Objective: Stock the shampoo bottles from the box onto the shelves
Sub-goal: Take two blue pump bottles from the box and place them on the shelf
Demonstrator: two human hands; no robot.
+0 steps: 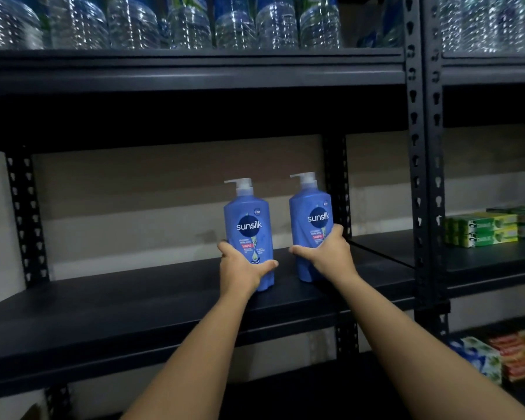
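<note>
Blue bottles (249,234) upright mid-shelf (134,310), hand-gripped; left side open.

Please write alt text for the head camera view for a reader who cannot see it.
Two hands each grip a blue pump shampoo bottle upright on a dark metal shelf: the left hand holds the left bottle, the right hand the right bottle. Water bottles line the shelf above.

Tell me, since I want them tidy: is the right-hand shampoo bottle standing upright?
Upright: the right bottle stands on the shelf, pump on top, gripped by the right hand.
</note>
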